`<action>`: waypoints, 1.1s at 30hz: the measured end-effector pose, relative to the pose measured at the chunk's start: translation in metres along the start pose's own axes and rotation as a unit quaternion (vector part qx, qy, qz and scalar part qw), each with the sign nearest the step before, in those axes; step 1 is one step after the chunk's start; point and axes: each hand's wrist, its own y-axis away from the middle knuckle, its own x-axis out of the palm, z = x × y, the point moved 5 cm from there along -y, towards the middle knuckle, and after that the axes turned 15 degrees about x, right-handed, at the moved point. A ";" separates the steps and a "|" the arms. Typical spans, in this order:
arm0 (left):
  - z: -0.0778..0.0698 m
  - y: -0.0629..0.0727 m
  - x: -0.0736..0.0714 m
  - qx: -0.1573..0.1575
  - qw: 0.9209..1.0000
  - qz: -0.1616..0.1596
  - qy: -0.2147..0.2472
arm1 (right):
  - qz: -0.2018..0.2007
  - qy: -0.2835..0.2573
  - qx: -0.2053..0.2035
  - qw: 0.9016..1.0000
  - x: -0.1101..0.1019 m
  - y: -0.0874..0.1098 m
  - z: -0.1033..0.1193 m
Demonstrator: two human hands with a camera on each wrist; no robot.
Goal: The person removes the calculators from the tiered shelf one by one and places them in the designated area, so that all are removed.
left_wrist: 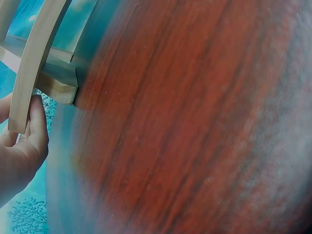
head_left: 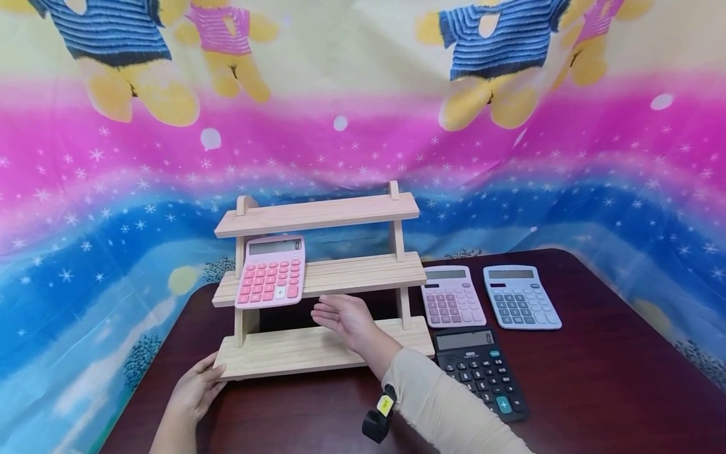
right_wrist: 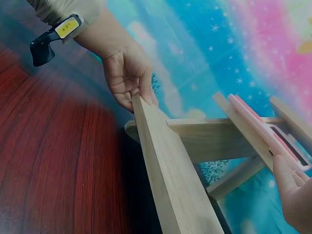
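Observation:
A three-tier wooden shelf stand (head_left: 317, 353) stands on the dark red-brown table. My left hand (head_left: 195, 388) grips the left end of its bottom board; in the left wrist view that hand (left_wrist: 24, 153) has thumb and fingers on either side of the board end (left_wrist: 22, 109). A pink calculator (head_left: 272, 271) leans on the left part of the middle board, its display facing me. My right hand (head_left: 346, 318) is before the middle board, right of the calculator, fingers extended and holding nothing. In the right wrist view its thumb side (right_wrist: 292, 187) shows close to the pink calculator's edge (right_wrist: 268, 131).
Right of the stand lie a pale pink calculator (head_left: 454, 296), a light blue calculator (head_left: 522, 296) and a black calculator (head_left: 482, 372), the last partly behind my right sleeve (head_left: 442, 403). A printed cloth backdrop (head_left: 340, 145) hangs behind the table (head_left: 612, 353).

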 end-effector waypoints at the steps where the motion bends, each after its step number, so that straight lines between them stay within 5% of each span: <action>1: 0.001 0.000 0.000 -0.002 1.000 -0.001 0.000 | -0.001 0.001 0.001 1.000 0.002 -0.002 -0.001; 19: 0.004 -0.001 -0.002 -0.002 1.000 0.000 0.008 | -0.043 0.028 0.020 0.998 0.030 -0.031 -0.020; 33: -0.001 0.001 0.001 -0.002 1.000 -0.001 0.017 | -0.058 -0.007 0.003 0.998 0.034 -0.042 -0.025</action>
